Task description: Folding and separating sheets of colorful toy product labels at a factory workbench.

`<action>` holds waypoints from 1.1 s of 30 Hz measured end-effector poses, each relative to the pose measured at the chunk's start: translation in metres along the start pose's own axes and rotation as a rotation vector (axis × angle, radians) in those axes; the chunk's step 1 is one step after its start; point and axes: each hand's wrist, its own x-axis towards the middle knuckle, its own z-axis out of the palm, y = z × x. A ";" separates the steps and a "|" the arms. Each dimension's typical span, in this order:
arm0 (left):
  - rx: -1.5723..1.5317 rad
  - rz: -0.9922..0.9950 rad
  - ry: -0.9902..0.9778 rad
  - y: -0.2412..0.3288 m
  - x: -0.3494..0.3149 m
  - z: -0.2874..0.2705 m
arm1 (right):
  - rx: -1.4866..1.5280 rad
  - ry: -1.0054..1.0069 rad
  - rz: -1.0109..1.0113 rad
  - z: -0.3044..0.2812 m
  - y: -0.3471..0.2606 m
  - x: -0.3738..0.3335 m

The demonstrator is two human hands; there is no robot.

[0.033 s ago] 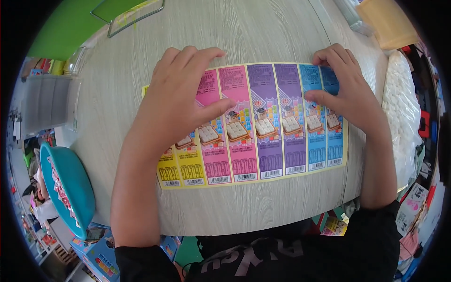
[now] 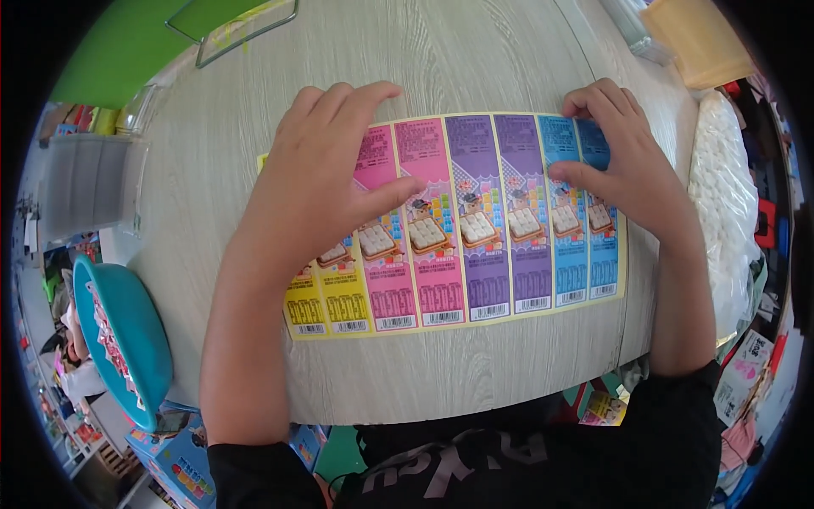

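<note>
A sheet of labels [image 2: 479, 220] lies on the pale wood-grain table, with upright strips in yellow, pink, purple and blue. Each strip bears a picture of white square sweets on a tray and a barcode at its near end. Over the sheet's left part spreads my left hand [image 2: 318, 170], open, thumb and index finger wide apart; it hides much of the yellow strips. My right hand [image 2: 623, 148] is at the far right corner, its thumb over a blue strip and its fingers bent near the far edge. A gap shows between that thumb and fingers.
To the left, a teal basin [image 2: 140, 339] holds many small pink-and-white pieces. Beyond it stand clear plastic containers [image 2: 89, 182]. A clear bag of white pieces [image 2: 721, 204] lies along the right side. A metal-framed stand [image 2: 242, 34] is at the far left.
</note>
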 end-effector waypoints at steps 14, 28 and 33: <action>-0.047 0.169 -0.097 0.005 -0.001 0.000 | 0.112 -0.084 -0.190 0.005 -0.031 0.002; -0.070 0.264 -0.147 0.012 -0.003 0.007 | 0.101 -0.003 -0.201 0.019 -0.044 0.010; -0.060 0.292 -0.108 0.007 -0.005 0.007 | 0.134 0.008 -0.185 0.022 -0.049 0.014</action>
